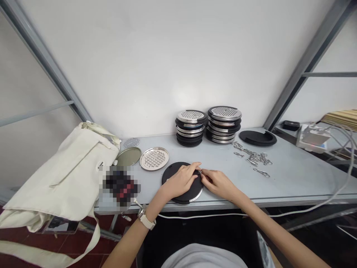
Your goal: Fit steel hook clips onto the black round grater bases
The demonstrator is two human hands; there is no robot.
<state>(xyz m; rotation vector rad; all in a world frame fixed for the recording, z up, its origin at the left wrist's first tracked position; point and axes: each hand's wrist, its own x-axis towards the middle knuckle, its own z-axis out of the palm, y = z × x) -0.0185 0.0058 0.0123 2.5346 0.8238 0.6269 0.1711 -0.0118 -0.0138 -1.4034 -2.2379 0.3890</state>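
Observation:
A black round disc (182, 197) with a silver rim showing along its front right lies flat near the table's front edge. My left hand (180, 181) is over it, fingers bent and gripping its right part. At the disc's right edge my right hand (216, 181) pinches a small metal snap hook (199, 171), mostly hidden by the fingertips. Both hands' fingers meet around that spot. To the right lie a loose pile of snap hooks (258, 158) and a single snap hook (261, 172) closer to me.
Two stacks of round grater discs, the left stack (190, 130) and the right stack (224, 126), stand by the wall. A grater plate (154, 159), a plain disc (128, 156) and a white bag (72, 167) are leftward. A black holder (258, 137) lies right; a white cable (315, 208) crosses the front.

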